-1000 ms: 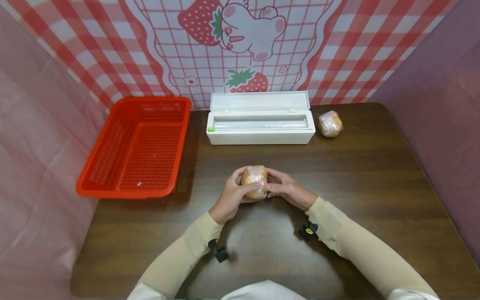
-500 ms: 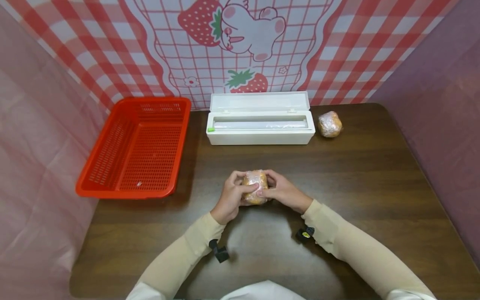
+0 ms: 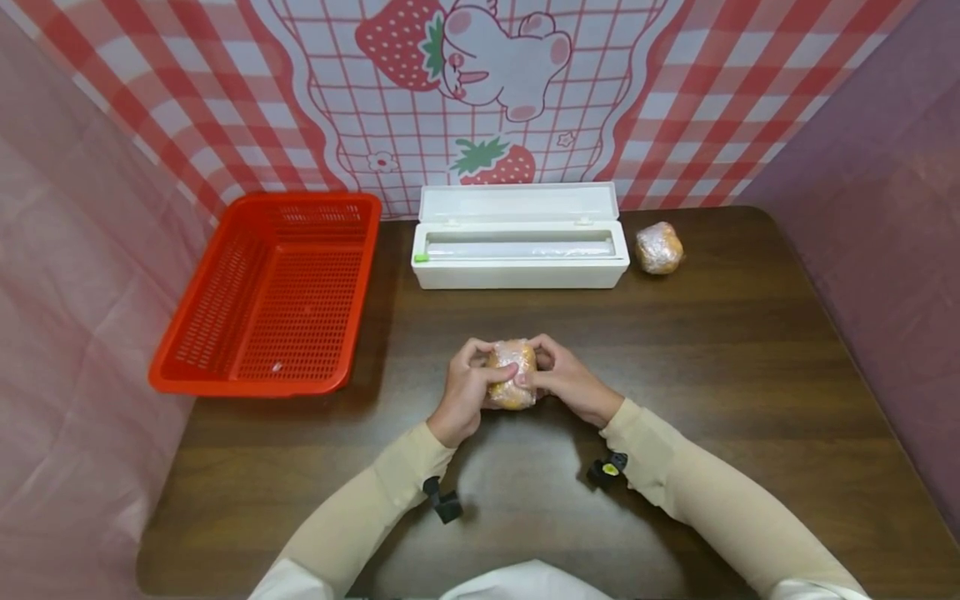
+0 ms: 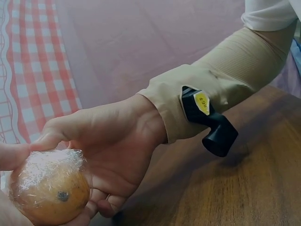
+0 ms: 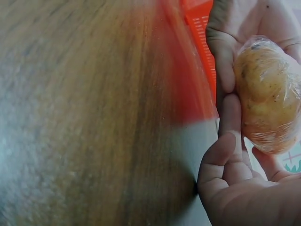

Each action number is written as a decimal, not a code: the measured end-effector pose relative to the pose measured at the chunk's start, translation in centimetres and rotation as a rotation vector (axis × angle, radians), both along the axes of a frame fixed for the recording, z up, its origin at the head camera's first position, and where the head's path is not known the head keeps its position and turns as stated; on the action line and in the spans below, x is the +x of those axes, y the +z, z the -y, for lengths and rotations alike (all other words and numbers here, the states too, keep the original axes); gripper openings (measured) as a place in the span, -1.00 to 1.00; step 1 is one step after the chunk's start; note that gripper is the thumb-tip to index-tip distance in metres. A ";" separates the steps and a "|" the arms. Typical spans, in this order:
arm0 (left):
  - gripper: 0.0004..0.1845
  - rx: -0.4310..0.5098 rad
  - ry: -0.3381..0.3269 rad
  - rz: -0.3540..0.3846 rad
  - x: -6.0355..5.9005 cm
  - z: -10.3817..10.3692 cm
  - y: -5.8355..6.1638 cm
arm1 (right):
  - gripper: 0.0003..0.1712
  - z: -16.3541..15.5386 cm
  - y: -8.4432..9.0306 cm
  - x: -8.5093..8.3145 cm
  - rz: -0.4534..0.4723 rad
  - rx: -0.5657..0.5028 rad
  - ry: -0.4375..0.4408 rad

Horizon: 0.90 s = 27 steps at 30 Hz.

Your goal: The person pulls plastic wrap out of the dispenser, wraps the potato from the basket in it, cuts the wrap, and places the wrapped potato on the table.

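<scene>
A lumpy, orange-yellow piece of produce (image 3: 513, 398) with dark specks sits between both hands above the table, wrapped in clear cling film. Its exact kind cannot be told. My left hand (image 3: 463, 392) grips it from the left, thumb across its front and fingers curled behind. From the other side my right hand (image 3: 573, 387) pinches it, the thumb pressing the film near the left thumb. A dark spot shows on the wrapped produce (image 4: 56, 188) in the left wrist view. In the right wrist view the film lies close and wrinkled over the produce (image 5: 265, 101).
Behind the hands stands a white cling film dispenser (image 3: 521, 277), lid raised, with a film roll (image 3: 521, 250) inside. A second wrapped piece (image 3: 659, 248) lies to its right. On the left is a red plastic basket (image 3: 352, 333) with a small white scrap (image 3: 277, 367) in it.
The wrapped produce has come slightly nearer the body and turned a little in the hands. My right hand has shifted left, bringing its thumb onto the front of the film.
</scene>
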<state>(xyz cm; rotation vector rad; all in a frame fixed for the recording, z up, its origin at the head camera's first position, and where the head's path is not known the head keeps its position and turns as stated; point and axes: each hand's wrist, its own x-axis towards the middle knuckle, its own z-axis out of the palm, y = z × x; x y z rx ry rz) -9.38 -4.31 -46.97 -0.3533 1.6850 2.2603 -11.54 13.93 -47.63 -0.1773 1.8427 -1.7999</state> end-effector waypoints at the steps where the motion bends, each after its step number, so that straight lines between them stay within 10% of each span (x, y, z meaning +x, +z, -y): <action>1: -0.63 -0.004 -0.001 -0.005 0.0 -0.1 0.0 | -0.46 -0.1 0.0 0.0 0.003 -0.006 -0.003; 20: -0.70 -0.073 0.092 -0.086 -0.8 -1.5 -0.3 | -0.26 -0.7 0.2 0.1 -0.074 0.087 -0.031; 27: -0.58 -0.120 -0.106 -0.135 -1.0 -1.8 0.6 | -0.29 -2.1 1.6 -1.0 -0.108 0.181 -0.119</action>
